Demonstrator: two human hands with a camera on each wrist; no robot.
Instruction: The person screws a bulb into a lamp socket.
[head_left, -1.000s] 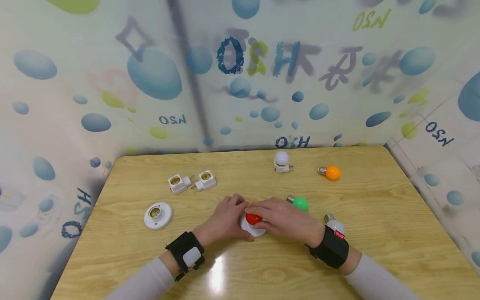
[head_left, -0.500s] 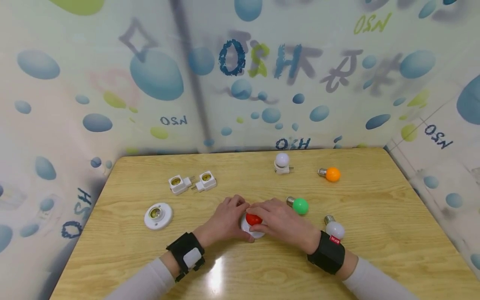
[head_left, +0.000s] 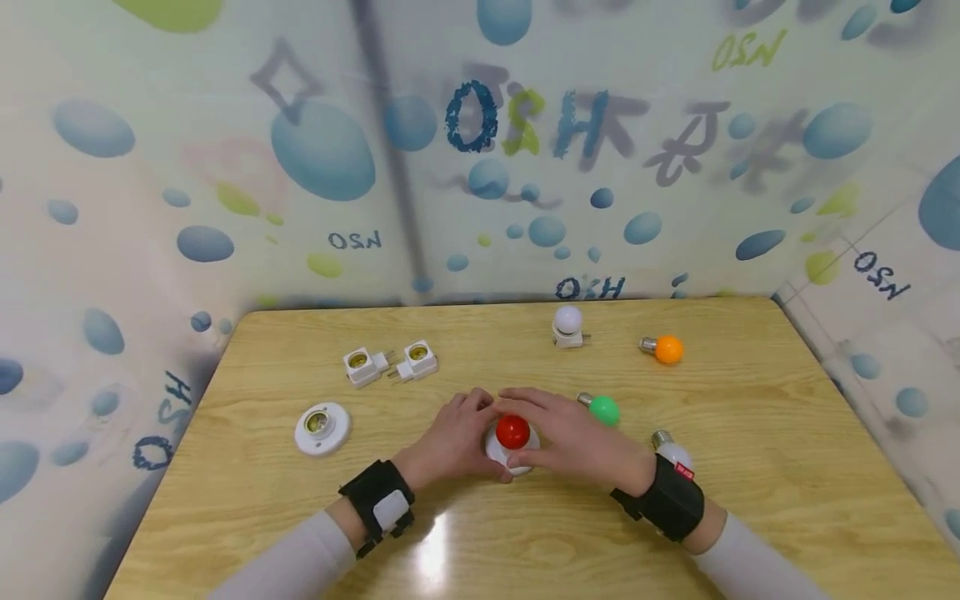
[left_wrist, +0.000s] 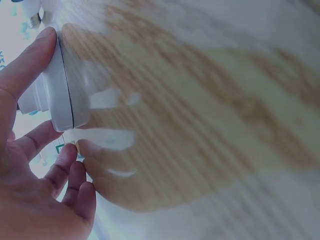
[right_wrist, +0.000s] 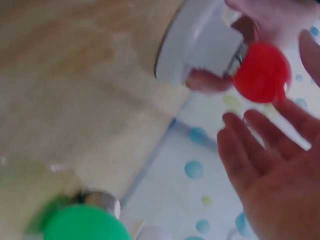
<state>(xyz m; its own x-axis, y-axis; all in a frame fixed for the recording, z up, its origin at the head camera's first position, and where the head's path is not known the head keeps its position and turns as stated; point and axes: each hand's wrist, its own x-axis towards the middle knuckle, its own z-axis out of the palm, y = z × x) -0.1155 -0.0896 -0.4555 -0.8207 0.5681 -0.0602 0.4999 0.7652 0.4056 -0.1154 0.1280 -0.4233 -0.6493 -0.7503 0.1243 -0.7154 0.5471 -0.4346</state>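
Observation:
Near the table's middle a red bulb (head_left: 513, 432) sits upright in a round white lamp holder (head_left: 498, 454). With thumb and index finger, my left hand (head_left: 459, 442) grips the holder's rim; its other fingers lie beside the base in the left wrist view. My right hand (head_left: 573, 437) is spread around the bulb. In the right wrist view one fingertip touches or nearly touches the red bulb (right_wrist: 263, 72), and the thumb stands apart from it. A green bulb (head_left: 604, 410) lies just beyond the right hand, and a white bulb (head_left: 675, 455) lies by the right wrist, partly covered.
To the left lies another round lamp holder (head_left: 322, 428). Behind it are two white plug-in sockets, one left (head_left: 363, 367) and one right (head_left: 417, 360). A white bulb (head_left: 568, 318) stands in a plug-in socket at the back, with an orange bulb (head_left: 668, 349) to its right.
The right fingers have loosened from the red bulb and spread apart, so more of the bulb shows. The left hand keeps its hold on the lamp holder. The view has shifted slightly.

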